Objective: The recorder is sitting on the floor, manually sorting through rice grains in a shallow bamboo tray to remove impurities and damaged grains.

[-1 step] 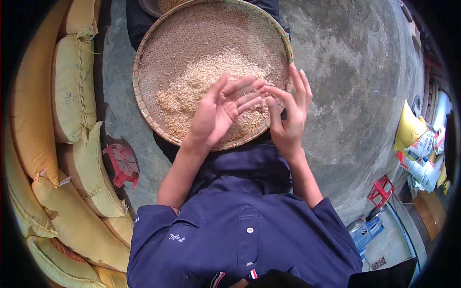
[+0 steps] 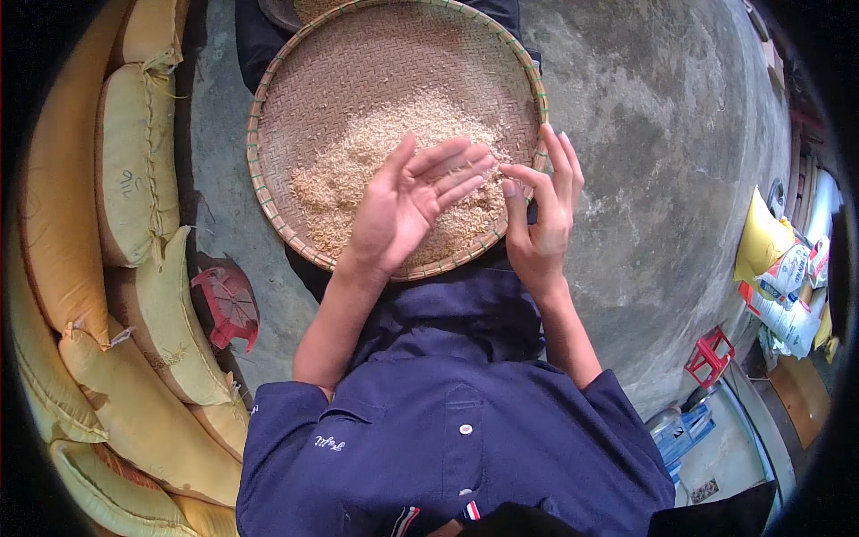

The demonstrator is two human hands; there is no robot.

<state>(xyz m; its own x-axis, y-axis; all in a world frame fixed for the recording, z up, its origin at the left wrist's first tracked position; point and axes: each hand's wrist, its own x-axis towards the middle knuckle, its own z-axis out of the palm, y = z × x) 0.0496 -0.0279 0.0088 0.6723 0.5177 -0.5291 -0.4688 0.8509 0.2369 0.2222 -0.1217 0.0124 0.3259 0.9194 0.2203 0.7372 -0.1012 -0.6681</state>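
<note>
A round woven tray (image 2: 256, 134) with a green-bound rim rests over my dark-clothed legs. A heap of pale, husk-like grain (image 2: 358, 152) covers its lower middle. My left hand (image 2: 407, 201) is held palm up above the heap, fingers stretched, with a few grains lying on them. My right hand (image 2: 541, 210) is just beside it at the tray's right rim; its index fingertip is bent toward the left hand's fingertips, close to or touching them, while the other fingers point upward, apart.
Full yellow sacks (image 2: 134, 170) are stacked along the left, beside a red plastic object (image 2: 228, 304). A dark pan (image 2: 277, 13) with grain sits beyond the tray. Concrete floor (image 2: 644, 134) spans the right, bordered by bags (image 2: 761, 242), a red stool (image 2: 711, 353) and blue plastic items (image 2: 680, 438).
Both hands have moved very slightly, the left fingers a little leftward and up. The tray and surroundings look the same.
</note>
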